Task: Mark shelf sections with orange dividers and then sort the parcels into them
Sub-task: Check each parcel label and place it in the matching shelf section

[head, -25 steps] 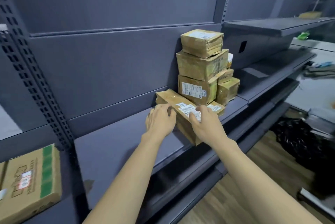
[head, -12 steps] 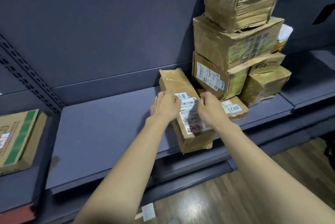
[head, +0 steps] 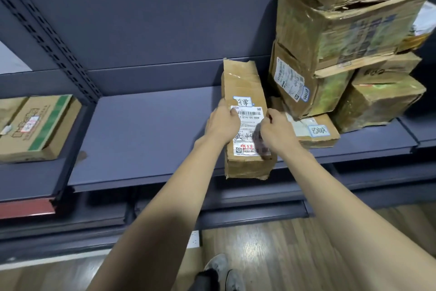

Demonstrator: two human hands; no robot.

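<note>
In the middle of the frame a long parcel wrapped in brown tape lies on the grey shelf, its far end near the back panel and its near end sticking out past the shelf's front edge. A white shipping label with a barcode covers the top of its nearer half. The left hand grips the parcel's left side, fingers curled over the edge and the thumb on the label. The right hand holds the right side, fingers bent closed against it, so both hands clasp the parcel between them.

Just to the right, a stack of boxes rises toward the upper right of the frame, several taped cartons piled unevenly. A flat parcel with a small handwritten tag lies under the stack, just beside the right hand.

At the left edge of the frame, on the neighbouring shelf section beyond a slotted upright, lies a flat carton with a green stripe. Along the bottom of the frame are a wood floor and a grey shoe.
</note>
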